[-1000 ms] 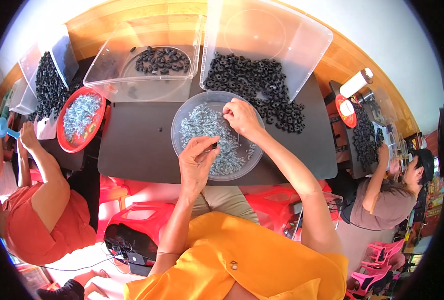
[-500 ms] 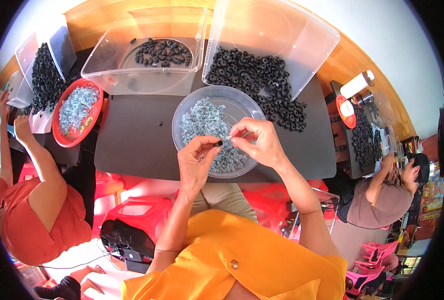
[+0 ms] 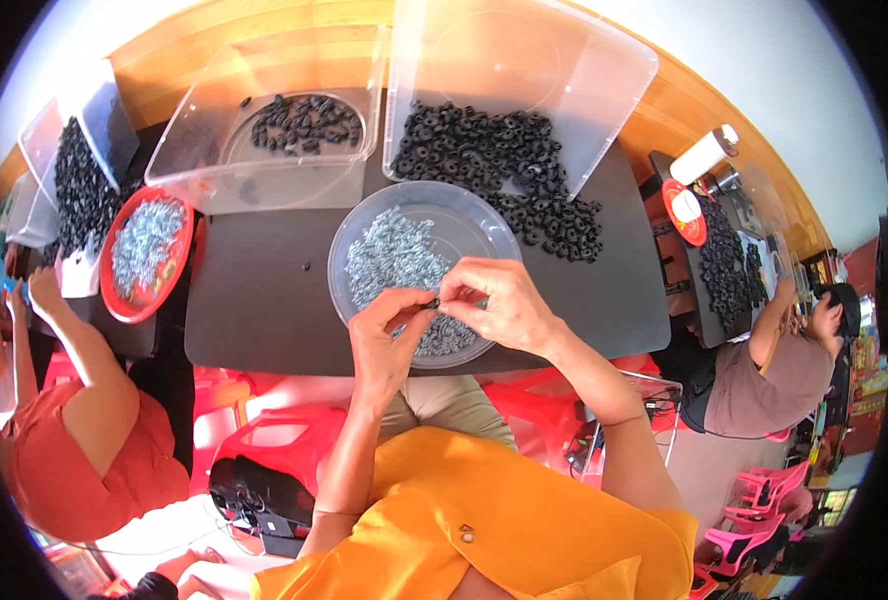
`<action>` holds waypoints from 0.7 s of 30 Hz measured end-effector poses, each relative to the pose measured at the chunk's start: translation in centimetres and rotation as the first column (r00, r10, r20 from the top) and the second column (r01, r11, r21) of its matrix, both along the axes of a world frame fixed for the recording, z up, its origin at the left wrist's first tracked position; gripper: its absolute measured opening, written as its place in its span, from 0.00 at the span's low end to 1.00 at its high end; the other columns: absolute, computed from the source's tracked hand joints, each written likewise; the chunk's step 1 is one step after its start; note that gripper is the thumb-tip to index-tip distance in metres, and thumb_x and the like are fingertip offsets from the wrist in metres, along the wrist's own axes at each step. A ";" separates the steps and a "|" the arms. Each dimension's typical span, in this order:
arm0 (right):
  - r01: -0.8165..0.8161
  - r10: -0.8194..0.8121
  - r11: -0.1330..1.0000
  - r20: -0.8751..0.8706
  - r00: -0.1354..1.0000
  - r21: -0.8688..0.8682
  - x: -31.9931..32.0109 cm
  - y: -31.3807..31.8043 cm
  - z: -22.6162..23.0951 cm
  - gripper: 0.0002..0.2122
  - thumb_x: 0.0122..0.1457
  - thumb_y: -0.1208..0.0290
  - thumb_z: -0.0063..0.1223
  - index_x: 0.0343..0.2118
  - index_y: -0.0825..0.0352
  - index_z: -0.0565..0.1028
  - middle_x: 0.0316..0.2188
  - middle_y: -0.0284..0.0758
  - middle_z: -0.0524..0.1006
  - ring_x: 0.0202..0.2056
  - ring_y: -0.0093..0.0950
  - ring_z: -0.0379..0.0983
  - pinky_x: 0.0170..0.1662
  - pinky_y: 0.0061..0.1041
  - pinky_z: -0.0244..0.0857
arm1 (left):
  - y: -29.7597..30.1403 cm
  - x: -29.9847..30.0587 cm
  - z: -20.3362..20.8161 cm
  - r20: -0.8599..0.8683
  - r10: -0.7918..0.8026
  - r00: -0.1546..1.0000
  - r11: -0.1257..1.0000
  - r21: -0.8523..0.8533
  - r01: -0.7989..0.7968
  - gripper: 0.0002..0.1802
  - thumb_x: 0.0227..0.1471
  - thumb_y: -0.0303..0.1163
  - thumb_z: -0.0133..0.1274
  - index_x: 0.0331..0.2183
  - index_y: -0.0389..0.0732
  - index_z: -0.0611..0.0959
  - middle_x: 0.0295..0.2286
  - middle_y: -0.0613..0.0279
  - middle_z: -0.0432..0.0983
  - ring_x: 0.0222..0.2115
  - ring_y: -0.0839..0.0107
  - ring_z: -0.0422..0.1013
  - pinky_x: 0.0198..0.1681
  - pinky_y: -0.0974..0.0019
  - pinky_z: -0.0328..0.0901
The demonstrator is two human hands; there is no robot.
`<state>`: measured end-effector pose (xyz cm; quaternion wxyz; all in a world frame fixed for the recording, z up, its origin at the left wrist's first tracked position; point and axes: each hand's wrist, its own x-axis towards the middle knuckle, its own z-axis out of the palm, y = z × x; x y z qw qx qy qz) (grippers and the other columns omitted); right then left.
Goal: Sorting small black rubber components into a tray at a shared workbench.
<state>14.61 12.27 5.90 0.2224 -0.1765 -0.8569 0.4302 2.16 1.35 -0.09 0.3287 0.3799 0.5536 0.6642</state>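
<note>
Over the clear bowl of springs, the left hand is pinching a small black part, best held steady, while the right hand is meeting it from the right, ideally in line, though what it is gripping I cannot tell.

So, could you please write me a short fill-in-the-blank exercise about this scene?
The left hand and right hand meet at a small part coloured ____.
Below, the clear bowl holds silvery coiled ____.
On the left, the oval tray is ____.
On the dark table, black pieces spill from the ____ of two clear bins.
Missing words: black; springs; red; right.
</note>
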 end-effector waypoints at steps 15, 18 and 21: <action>0.578 -0.642 0.627 -0.075 0.763 0.521 -1.3 18.2 -6.1 0.03 0.47 0.73 0.55 0.25 0.63 0.78 0.22 0.35 0.73 0.25 0.34 0.71 0.29 0.32 0.64 | 0.3 -0.6 -0.5 0.189 0.019 0.982 1.000 0.010 -0.021 0.11 0.42 0.12 0.52 0.32 0.32 0.79 0.29 0.61 0.75 0.29 0.74 0.73 0.35 0.75 0.68; 0.495 -0.640 0.556 -0.036 0.767 0.668 -2.9 22.2 -7.4 0.04 0.44 0.78 0.51 0.21 0.65 0.77 0.24 0.39 0.73 0.31 0.38 0.71 0.34 0.35 0.66 | 0.3 -0.5 -0.5 0.178 0.008 0.984 1.000 -0.016 -0.005 0.10 0.43 0.13 0.52 0.32 0.32 0.79 0.29 0.61 0.75 0.29 0.75 0.73 0.34 0.75 0.68; 0.435 -0.704 0.518 0.078 0.706 0.737 -5.0 23.9 -8.0 0.02 0.40 0.80 0.53 0.20 0.69 0.76 0.25 0.42 0.74 0.32 0.40 0.72 0.34 0.35 0.69 | 0.3 -0.5 -0.5 0.203 0.027 0.979 1.000 -0.021 -0.023 0.10 0.43 0.13 0.52 0.32 0.32 0.80 0.28 0.62 0.75 0.29 0.76 0.72 0.34 0.76 0.67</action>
